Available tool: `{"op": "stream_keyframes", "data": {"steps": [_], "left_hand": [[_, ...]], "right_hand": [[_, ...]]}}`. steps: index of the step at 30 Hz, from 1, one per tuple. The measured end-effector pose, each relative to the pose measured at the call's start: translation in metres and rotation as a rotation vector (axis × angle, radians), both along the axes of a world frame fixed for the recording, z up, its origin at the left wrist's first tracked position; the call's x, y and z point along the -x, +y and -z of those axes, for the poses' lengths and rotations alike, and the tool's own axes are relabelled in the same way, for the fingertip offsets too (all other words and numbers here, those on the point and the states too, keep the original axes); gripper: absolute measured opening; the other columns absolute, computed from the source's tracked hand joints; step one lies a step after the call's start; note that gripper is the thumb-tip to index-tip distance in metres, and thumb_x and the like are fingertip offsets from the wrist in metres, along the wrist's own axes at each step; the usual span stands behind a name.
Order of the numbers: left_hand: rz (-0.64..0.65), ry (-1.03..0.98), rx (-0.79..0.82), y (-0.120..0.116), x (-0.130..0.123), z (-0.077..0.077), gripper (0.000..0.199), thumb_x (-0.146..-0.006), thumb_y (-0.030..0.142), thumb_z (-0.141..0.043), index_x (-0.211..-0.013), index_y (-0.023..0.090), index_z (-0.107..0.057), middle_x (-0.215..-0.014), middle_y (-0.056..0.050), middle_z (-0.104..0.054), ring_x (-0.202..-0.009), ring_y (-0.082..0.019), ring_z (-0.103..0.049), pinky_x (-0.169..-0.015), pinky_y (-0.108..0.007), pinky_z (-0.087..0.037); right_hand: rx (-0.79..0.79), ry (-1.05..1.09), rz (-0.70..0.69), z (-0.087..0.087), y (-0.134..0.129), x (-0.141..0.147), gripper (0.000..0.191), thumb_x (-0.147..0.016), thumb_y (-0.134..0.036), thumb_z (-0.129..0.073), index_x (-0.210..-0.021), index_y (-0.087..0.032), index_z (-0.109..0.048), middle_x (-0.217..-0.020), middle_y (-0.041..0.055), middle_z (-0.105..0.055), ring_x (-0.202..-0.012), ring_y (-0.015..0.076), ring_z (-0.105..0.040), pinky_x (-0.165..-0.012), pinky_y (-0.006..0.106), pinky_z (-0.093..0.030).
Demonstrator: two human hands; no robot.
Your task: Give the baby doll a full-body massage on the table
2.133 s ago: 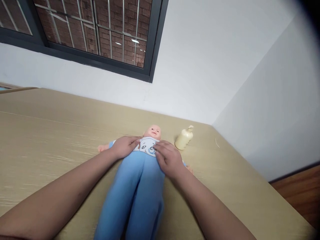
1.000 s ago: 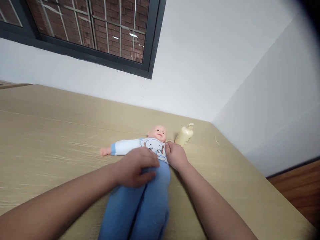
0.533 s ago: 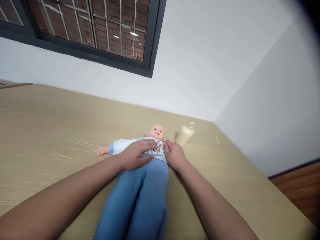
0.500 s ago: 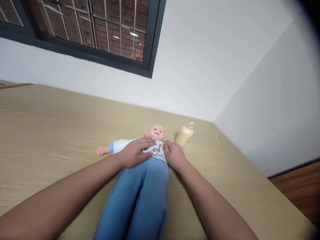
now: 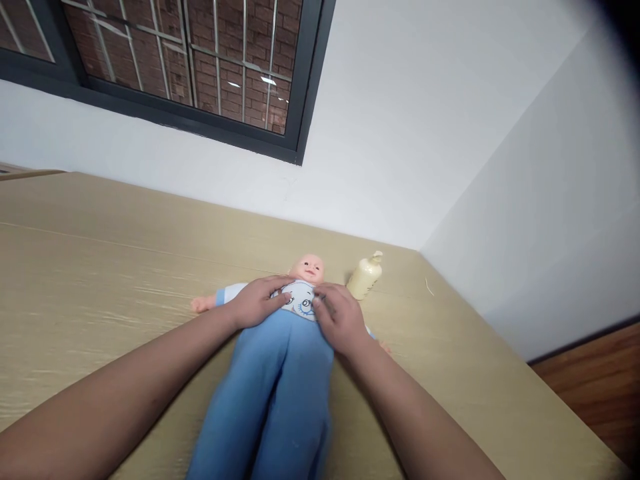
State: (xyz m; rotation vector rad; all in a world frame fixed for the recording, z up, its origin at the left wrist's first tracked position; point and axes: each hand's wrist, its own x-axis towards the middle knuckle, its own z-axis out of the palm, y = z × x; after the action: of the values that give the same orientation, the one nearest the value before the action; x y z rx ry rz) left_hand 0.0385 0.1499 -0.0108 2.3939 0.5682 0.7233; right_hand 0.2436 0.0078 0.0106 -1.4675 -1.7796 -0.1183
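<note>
A baby doll (image 5: 280, 380) lies on its back, head away from me, in blue trousers and a pale top (image 5: 300, 297) printed with a cartoon face. Flat on the left side of its chest rests my left hand (image 5: 257, 301), fingers stretched out and open. My right hand (image 5: 343, 317) touches the chest's right side, fingers loosely bent and apart, holding nothing that I can see. Both doll arms are spread outward; the one on the right is partly covered by my right hand and forearm. Just beyond that hand, a cream-coloured bottle (image 5: 366, 277) stands near the doll's head.
The doll lies on a wood-coloured tabletop (image 5: 125, 280) that meets a white wall (image 5: 370, 133) at the back. A thin pale strand (image 5: 429, 287) lies at the right. Above the table is a dark-framed window (image 5: 200, 113) with metal bars.
My right hand has moved from the doll's side onto its chest, and the doll's right-hand arm now shows. My left hand has shifted slightly left. The view has tilted a little.
</note>
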Motion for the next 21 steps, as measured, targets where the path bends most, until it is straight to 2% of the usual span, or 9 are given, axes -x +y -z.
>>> {"op": "stream_keyframes", "data": {"steps": [3, 5, 7, 9, 12, 15, 19, 21], "left_hand": [[0.006, -0.033, 0.024, -0.001, 0.0, 0.0, 0.052, -0.101, 0.053, -0.045, -0.139, 0.021, -0.062, -0.142, -0.005, -0.062, -0.133, -0.025, -0.055, -0.115, -0.036, -0.04], [0.004, -0.042, 0.029, -0.002, 0.0, 0.001, 0.052, -0.102, 0.051, -0.043, -0.138, 0.02, -0.062, -0.142, -0.005, -0.062, -0.132, -0.024, -0.056, -0.114, -0.036, -0.04], [-0.009, -0.047, 0.028, -0.002, 0.0, 0.001, 0.052, -0.102, 0.051, -0.043, -0.138, 0.019, -0.063, -0.141, -0.006, -0.063, -0.132, -0.025, -0.056, -0.114, -0.036, -0.041], [-0.027, -0.055, 0.023, -0.002, 0.0, 0.002, 0.052, -0.102, 0.05, -0.043, -0.137, 0.018, -0.063, -0.141, -0.007, -0.063, -0.132, -0.025, -0.056, -0.114, -0.037, -0.041], [-0.043, -0.066, 0.018, -0.002, -0.001, 0.002, 0.051, -0.102, 0.05, -0.041, -0.138, 0.02, -0.062, -0.142, -0.006, -0.062, -0.132, -0.025, -0.056, -0.115, -0.037, -0.04], [-0.064, -0.051, -0.006, -0.004, -0.001, 0.002, 0.051, -0.103, 0.048, -0.039, -0.14, 0.019, -0.061, -0.143, -0.006, -0.061, -0.131, -0.024, -0.056, -0.114, -0.038, -0.041], [-0.161, 0.024, -0.105, -0.005, 0.006, 0.004, 0.05, -0.103, 0.041, -0.034, -0.14, 0.017, -0.06, -0.141, -0.01, -0.062, -0.13, -0.026, -0.057, -0.112, -0.041, -0.042], [-0.151, 0.108, -0.192, -0.004, 0.016, 0.007, 0.05, -0.104, 0.039, -0.033, -0.143, 0.018, -0.056, -0.142, -0.011, -0.061, -0.13, -0.027, -0.056, -0.111, -0.042, -0.042]], "right_hand": [[0.054, -0.12, -0.439, -0.012, -0.021, 0.032, 0.036, -0.094, -0.036, -0.059, -0.127, -0.022, -0.064, -0.127, 0.0079, -0.07, -0.121, 0.0226, -0.062, -0.108, 0.038, -0.046], [0.123, -0.191, -0.532, -0.017, -0.028, 0.045, 0.04, -0.092, -0.043, -0.062, -0.127, -0.024, -0.065, -0.135, 0.0064, -0.066, -0.134, 0.0241, -0.054, -0.118, 0.041, -0.037], [0.189, -0.22, -0.526, -0.018, -0.025, 0.045, 0.045, -0.092, -0.047, -0.064, -0.131, -0.024, -0.063, -0.135, 0.0056, -0.067, -0.137, 0.0244, -0.051, -0.122, 0.043, -0.03], [0.22, -0.227, -0.49, -0.015, -0.014, 0.033, 0.046, -0.093, -0.045, -0.063, -0.134, -0.025, -0.061, -0.137, 0.0053, -0.066, -0.138, 0.0248, -0.051, -0.124, 0.047, -0.027], [0.25, -0.211, -0.361, -0.005, 0.004, 0.005, 0.045, -0.097, -0.045, -0.057, -0.14, -0.029, -0.057, -0.152, 0.0056, -0.053, -0.146, 0.0266, -0.041, -0.124, 0.052, -0.025], [0.243, -0.148, -0.25, 0.006, 0.013, -0.016, 0.055, -0.099, -0.047, -0.053, -0.148, -0.025, -0.047, -0.157, 0.0103, -0.046, -0.147, 0.0277, -0.04, -0.122, 0.053, -0.03], [0.256, -0.091, -0.163, 0.011, 0.012, -0.023, 0.055, -0.1, -0.049, -0.051, -0.148, -0.024, -0.047, -0.152, 0.011, -0.052, -0.142, 0.0281, -0.045, -0.118, 0.051, -0.036], [0.291, -0.053, -0.122, 0.011, 0.009, -0.023, 0.056, -0.1, -0.051, -0.048, -0.149, -0.023, -0.045, -0.15, 0.012, -0.053, -0.139, 0.0288, -0.048, -0.116, 0.05, -0.038]]}}
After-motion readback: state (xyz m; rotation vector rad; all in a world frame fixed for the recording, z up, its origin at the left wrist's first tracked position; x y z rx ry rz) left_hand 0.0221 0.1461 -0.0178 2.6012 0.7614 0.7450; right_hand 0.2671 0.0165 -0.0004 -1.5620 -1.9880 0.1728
